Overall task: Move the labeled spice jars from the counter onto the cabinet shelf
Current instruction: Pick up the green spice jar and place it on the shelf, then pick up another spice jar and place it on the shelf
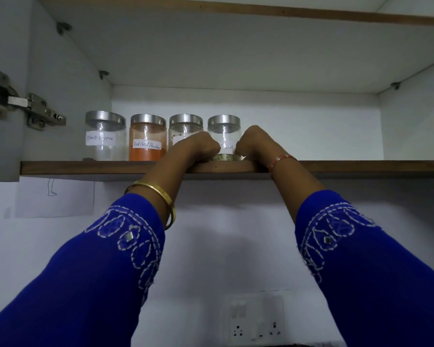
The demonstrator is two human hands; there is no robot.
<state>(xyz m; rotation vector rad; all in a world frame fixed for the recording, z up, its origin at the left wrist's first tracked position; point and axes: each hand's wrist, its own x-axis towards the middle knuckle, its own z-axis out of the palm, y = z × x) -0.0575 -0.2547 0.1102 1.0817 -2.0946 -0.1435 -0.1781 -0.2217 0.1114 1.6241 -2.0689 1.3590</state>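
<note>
Four glass jars with steel lids stand in a row near the front edge of the cabinet shelf, toward its left end, labels facing outward so they can be read from below. From the left: the Black Pepper jar, the Red Chilli Powder jar, a third jar whose label is hidden, and a fourth jar whose label is partly covered and hard to read.

Both arms reach up over the shelf's front edge to this fourth jar. The left hand sits against its left side, in front of the third jar, and the right hand against its right side, both low down by the base. Their fingers look curled in toward the glass, but the fingertips are hidden behind the knuckles, so I cannot tell whether they are clamped on the jar or only nudging it.

Judging by this two-sided hold at the base, the jar is probably being seated and squared into line with its neighbours, just beside the third jar, rather than lifted. The right half of the shelf lies beyond it.
</note>
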